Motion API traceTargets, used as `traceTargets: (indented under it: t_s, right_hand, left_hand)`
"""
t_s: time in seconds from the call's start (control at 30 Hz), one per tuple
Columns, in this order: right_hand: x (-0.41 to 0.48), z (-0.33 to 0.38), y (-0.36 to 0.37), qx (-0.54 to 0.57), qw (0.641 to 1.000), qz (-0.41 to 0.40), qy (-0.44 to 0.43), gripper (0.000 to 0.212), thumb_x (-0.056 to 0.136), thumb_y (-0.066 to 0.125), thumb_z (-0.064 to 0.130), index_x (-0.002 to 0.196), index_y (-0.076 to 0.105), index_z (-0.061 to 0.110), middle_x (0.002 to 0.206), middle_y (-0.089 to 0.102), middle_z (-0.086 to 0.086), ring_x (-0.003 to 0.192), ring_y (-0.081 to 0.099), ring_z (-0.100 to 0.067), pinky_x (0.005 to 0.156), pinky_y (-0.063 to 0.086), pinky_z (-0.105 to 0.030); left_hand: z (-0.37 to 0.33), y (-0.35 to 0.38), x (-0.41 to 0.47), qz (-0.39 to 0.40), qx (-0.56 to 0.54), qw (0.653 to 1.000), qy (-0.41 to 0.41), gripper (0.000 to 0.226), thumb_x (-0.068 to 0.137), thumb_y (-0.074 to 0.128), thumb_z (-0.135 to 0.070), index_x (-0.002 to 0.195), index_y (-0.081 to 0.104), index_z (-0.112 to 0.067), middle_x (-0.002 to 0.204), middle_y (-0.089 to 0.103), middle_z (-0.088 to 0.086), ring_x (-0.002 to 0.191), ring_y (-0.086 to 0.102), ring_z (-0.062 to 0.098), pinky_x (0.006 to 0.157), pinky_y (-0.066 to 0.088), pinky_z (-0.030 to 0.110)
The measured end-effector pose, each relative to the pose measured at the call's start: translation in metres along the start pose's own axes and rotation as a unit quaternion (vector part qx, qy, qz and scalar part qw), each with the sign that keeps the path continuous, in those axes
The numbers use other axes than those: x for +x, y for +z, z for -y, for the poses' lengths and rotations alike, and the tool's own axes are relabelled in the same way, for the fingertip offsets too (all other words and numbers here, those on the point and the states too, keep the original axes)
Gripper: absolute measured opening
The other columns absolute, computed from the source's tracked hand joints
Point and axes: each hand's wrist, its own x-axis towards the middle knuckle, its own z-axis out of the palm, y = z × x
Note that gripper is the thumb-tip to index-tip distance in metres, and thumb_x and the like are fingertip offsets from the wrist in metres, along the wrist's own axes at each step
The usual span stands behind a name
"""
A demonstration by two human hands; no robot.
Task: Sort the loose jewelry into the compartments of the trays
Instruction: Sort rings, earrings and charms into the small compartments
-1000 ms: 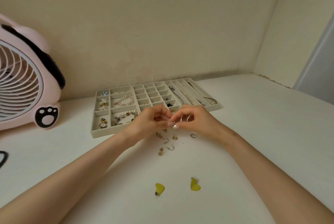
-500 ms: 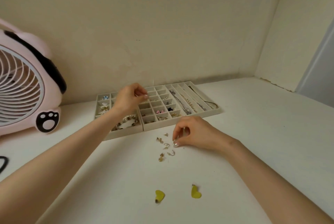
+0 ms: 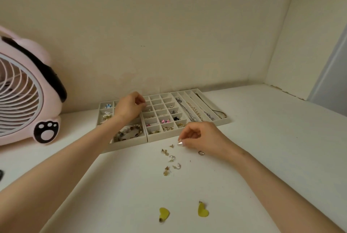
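Two yellow heart earrings (image 3: 203,212) lie nearest, unmoved. Beyond them, the loose jewelry (image 3: 170,159) is still scattered. The right hand (image 3: 201,136) stays at its far-right edge, fingertips pinched narrow; contents unresolved. The left hand (image 3: 128,108) has left the pile for the trays (image 3: 161,137), fingers curled over a far small compartment, grip contents unclear. Probably depositing one piece.
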Motion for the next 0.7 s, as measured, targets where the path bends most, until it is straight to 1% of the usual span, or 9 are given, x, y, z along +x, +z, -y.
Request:
traceTargets:
  t_s: [0.03, 0.07, 0.13, 0.23, 0.33, 0.43, 0.57, 0.63, 0.7]
  right_hand:
    - [0.000, 0.000, -0.001, 0.016, 1.000, -0.007, 0.003, 0.008, 0.077, 0.074, 0.009, 0.082, 0.070, 0.014, 0.077, 0.069, -0.002, 0.069, 0.063, -0.007, 0.066, 0.055, -0.032]
    - [0.001, 0.000, -0.001, 0.044, 0.999, -0.010, 0.006, 0.009, 0.078, 0.074, 0.006, 0.084, 0.069, 0.010, 0.076, 0.070, -0.004, 0.068, 0.065, -0.010, 0.068, 0.056, -0.032]
    - [0.001, 0.000, -0.001, 0.111, 0.994, -0.009, 0.011, 0.009, 0.079, 0.071, 0.000, 0.086, 0.067, 0.004, 0.073, 0.069, -0.006, 0.066, 0.066, -0.014, 0.065, 0.056, -0.024]
    - [0.000, 0.000, -0.001, 0.184, 0.983, -0.016, 0.011, 0.008, 0.081, 0.069, 0.000, 0.088, 0.067, 0.002, 0.075, 0.071, -0.011, 0.068, 0.068, -0.018, 0.065, 0.056, -0.024]
    - [0.001, 0.000, -0.002, 0.217, 0.976, -0.017, 0.006, 0.012, 0.084, 0.067, 0.003, 0.095, 0.069, 0.000, 0.080, 0.072, -0.013, 0.071, 0.068, -0.019, 0.068, 0.056, -0.025]
    - [0.000, 0.001, -0.001, 0.239, 0.971, -0.015, 0.007, 0.014, 0.085, 0.064, 0.003, 0.097, 0.070, -0.001, 0.079, 0.072, -0.010, 0.071, 0.067, -0.016, 0.068, 0.056, -0.023]
    - [0.005, 0.006, -0.001, 0.233, 0.972, -0.034, 0.016, 0.013, 0.085, 0.064, 0.003, 0.096, 0.071, 0.001, 0.075, 0.071, -0.006, 0.068, 0.066, -0.013, 0.063, 0.053, -0.020]
    - [0.012, 0.012, -0.001, 0.184, 0.982, -0.046, 0.020, 0.011, 0.084, 0.067, 0.006, 0.094, 0.072, 0.005, 0.071, 0.069, -0.002, 0.062, 0.062, -0.009, 0.059, 0.051, -0.018]
    - [0.023, 0.020, 0.003, 0.133, 0.990, -0.050, 0.022, 0.010, 0.083, 0.070, 0.008, 0.092, 0.072, 0.007, 0.064, 0.066, 0.007, 0.056, 0.056, -0.003, 0.054, 0.046, -0.014]
  left_hand:
    - [0.000, -0.002, -0.004, -0.005, -0.008, 1.000, 0.009, 0.010, 0.089, 0.060, -0.018, 0.098, 0.060, -0.013, 0.088, 0.060, -0.001, 0.079, 0.057, 0.018, 0.065, 0.044, 0.027]
    - [-0.001, -0.005, -0.009, -0.010, -0.016, 1.000, 0.017, 0.009, 0.089, 0.060, -0.017, 0.097, 0.061, -0.013, 0.087, 0.061, -0.001, 0.075, 0.056, 0.015, 0.061, 0.043, 0.024]
    - [-0.002, -0.011, -0.019, -0.020, -0.035, 0.999, 0.029, 0.009, 0.089, 0.061, -0.017, 0.096, 0.062, -0.013, 0.086, 0.063, -0.001, 0.072, 0.054, 0.012, 0.057, 0.039, 0.020]
    - [-0.006, -0.019, -0.039, -0.032, -0.055, 0.997, 0.048, 0.007, 0.089, 0.061, -0.019, 0.094, 0.063, -0.015, 0.084, 0.064, -0.003, 0.071, 0.054, 0.010, 0.060, 0.041, 0.021]
    - [-0.009, -0.020, -0.056, -0.035, -0.053, 0.996, 0.060, 0.006, 0.089, 0.060, -0.019, 0.092, 0.064, -0.016, 0.083, 0.063, -0.005, 0.071, 0.055, 0.009, 0.064, 0.044, 0.025]
    - [-0.011, -0.016, -0.064, -0.028, -0.064, 0.996, 0.062, 0.006, 0.089, 0.060, -0.019, 0.092, 0.064, -0.016, 0.081, 0.062, -0.006, 0.066, 0.053, 0.007, 0.059, 0.042, 0.023]
    - [-0.010, -0.015, -0.066, -0.032, -0.075, 0.995, 0.060, 0.004, 0.089, 0.060, -0.019, 0.091, 0.064, -0.017, 0.080, 0.061, -0.007, 0.065, 0.051, 0.004, 0.057, 0.039, 0.020]
    - [-0.008, -0.016, -0.066, -0.033, -0.077, 0.995, 0.059, 0.005, 0.089, 0.060, -0.019, 0.092, 0.064, -0.016, 0.082, 0.063, -0.005, 0.067, 0.052, 0.005, 0.058, 0.040, 0.021]
    - [-0.007, -0.018, -0.064, -0.034, -0.074, 0.995, 0.055, 0.008, 0.090, 0.059, -0.019, 0.093, 0.064, -0.016, 0.084, 0.064, -0.004, 0.069, 0.054, 0.009, 0.062, 0.044, 0.026]
